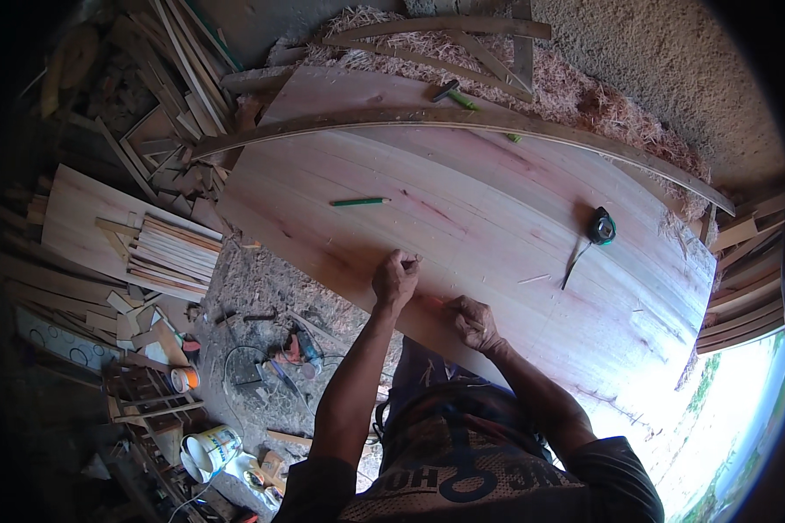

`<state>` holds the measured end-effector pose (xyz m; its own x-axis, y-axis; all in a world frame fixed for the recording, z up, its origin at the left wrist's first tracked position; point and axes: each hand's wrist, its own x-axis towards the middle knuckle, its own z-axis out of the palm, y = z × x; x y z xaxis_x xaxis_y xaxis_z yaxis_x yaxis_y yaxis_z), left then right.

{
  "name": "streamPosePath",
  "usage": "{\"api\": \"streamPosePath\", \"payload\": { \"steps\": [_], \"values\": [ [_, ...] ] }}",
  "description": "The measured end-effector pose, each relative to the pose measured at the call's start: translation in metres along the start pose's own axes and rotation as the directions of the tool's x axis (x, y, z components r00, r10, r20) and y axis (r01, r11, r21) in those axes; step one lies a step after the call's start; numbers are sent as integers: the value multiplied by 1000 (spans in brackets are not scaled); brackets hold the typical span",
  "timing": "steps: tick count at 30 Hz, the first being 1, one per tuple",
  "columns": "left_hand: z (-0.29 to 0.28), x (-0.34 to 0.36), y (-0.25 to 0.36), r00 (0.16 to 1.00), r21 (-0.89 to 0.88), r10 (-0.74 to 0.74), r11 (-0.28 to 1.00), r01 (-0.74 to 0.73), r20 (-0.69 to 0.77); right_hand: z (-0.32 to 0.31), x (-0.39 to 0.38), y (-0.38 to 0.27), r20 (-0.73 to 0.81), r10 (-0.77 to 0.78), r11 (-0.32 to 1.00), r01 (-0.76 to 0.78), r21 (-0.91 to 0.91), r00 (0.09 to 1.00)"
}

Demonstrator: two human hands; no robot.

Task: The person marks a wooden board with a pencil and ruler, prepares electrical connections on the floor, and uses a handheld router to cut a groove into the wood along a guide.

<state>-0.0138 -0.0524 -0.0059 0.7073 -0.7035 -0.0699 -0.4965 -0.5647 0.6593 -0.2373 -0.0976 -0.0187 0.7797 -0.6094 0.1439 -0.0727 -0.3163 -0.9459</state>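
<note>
Holding my left hand and right hand, fingers curled narrow, at the nearer side of the wooden panel, I couldn't tell whether they gripped anything, while a pencil and tape measure lay farther in, presumably for convenience.

Red-streaked pale wood panel, green pencil, black and green tape measure

passable straight ahead of right hand, up to long wooden strip; obstructed by tape measure ahead-right, by pencil ahead-left of left hand.
</note>
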Motion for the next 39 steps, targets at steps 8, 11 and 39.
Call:
{"api": "streamPosePath", "payload": {
  "steps": [8, 11, 39],
  "values": [
    [-8, 14, 0, 984, -16, -96, 995, 100, 150, 2, 17, -9, 49, -60, 994, 64, -90, 997],
    [-17, 32, 7, 932, 78, -174, 984, 157, 317, 3, 32, -11, 42, -192, 966, 196, -168, 981],
    [-21, 32, 9, 947, 64, -135, 991, 121, 292, 17, 53, -9, 50, -175, 965, 181, -190, 983]
  ]
}}
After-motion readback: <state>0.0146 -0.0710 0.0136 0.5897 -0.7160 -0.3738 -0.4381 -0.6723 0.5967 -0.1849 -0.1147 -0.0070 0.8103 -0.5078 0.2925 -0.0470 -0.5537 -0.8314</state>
